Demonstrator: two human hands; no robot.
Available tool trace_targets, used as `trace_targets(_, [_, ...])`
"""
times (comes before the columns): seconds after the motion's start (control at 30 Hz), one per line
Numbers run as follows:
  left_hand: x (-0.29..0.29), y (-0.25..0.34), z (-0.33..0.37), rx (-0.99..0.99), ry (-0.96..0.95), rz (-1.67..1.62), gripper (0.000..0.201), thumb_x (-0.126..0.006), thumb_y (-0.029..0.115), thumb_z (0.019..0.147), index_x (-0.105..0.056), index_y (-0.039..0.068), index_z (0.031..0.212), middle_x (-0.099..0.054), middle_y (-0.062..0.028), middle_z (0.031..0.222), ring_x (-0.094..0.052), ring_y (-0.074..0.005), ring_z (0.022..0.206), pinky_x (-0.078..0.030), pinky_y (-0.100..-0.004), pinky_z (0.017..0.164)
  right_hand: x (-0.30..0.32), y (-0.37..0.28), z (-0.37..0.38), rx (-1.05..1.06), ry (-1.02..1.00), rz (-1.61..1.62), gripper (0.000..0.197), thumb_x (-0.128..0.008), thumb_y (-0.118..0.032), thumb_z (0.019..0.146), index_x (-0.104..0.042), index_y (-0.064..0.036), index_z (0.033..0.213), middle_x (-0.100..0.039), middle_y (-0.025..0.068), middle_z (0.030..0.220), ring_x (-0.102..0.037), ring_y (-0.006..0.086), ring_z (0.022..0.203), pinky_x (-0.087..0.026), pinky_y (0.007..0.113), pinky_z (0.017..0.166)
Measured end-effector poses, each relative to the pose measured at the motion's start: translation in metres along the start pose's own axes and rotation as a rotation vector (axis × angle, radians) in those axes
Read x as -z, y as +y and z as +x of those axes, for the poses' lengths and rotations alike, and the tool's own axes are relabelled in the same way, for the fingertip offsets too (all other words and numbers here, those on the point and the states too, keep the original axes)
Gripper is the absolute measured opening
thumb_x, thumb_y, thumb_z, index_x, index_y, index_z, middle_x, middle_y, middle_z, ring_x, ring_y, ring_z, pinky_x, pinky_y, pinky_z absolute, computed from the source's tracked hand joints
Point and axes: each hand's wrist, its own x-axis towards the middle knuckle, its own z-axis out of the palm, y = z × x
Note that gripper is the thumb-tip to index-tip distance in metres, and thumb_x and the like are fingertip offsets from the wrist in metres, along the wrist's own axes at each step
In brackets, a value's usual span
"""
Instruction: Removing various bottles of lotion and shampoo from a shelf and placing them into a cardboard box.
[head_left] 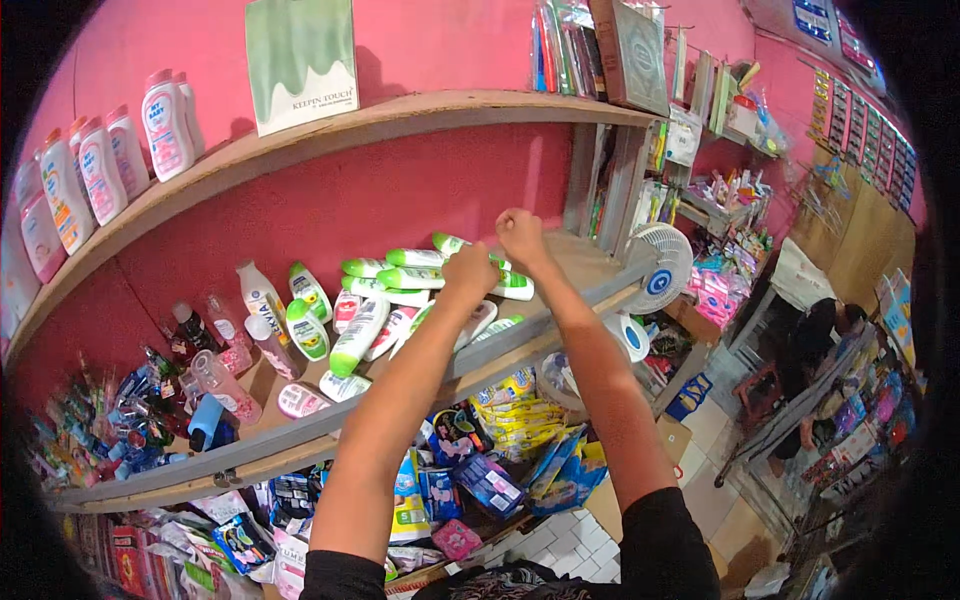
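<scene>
My left hand [470,272] reaches over a heap of white bottles with green caps on the middle shelf. Its fingers are curled down, and the back of the hand hides what they hold, if anything. One green-capped bottle [449,243] lies just behind it, and another bottle [514,286] touches its right side. My right hand [521,238] is raised near the pink back wall, right of the heap, its fingers curled in and nothing showing in them. A larger white bottle with a green cap [359,336] lies slanted at the front of the heap, among several pink-and-white bottles.
A grey rail [285,443] runs along the shelf's front edge. Upright bottles [262,298] and perfume bottles crowd the left. Overhead, a wooden shelf [430,103] carries powder bottles and books. A white fan [660,268] stands at the right end; packets [515,412] lie below.
</scene>
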Motion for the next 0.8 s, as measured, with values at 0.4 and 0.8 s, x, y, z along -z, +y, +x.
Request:
trace_targets(0.4, [0.010, -0.018, -0.003, 0.097, -0.074, 0.037, 0.031, -0.058, 0.027, 0.080, -0.062, 0.005, 0.101, -0.063, -0.0202, 0.101, -0.061, -0.0346, 0.096, -0.048, -0.0457, 0.082, -0.052, 0.031, 0.025, -0.037, -0.816, -0.327, 0.069, -0.063, -0.054, 0.074, -0.060, 0.0051, 0.108, -0.059, 0.0261, 0.110, -0.058, 0.0359, 0.104, -0.046, 0.043, 0.087])
trace_targets(0.8, [-0.005, -0.013, 0.009, 0.316, -0.084, -0.165, 0.035, -0.061, 0.025, 0.079, -0.062, -0.006, 0.095, -0.063, -0.0256, 0.097, -0.065, -0.0325, 0.088, -0.052, -0.0427, 0.074, -0.051, 0.033, 0.018, -0.032, -0.860, -0.488, 0.092, -0.061, -0.064, 0.072, -0.044, 0.0096, 0.124, -0.044, 0.0282, 0.129, -0.043, 0.0358, 0.122, -0.038, 0.039, 0.099])
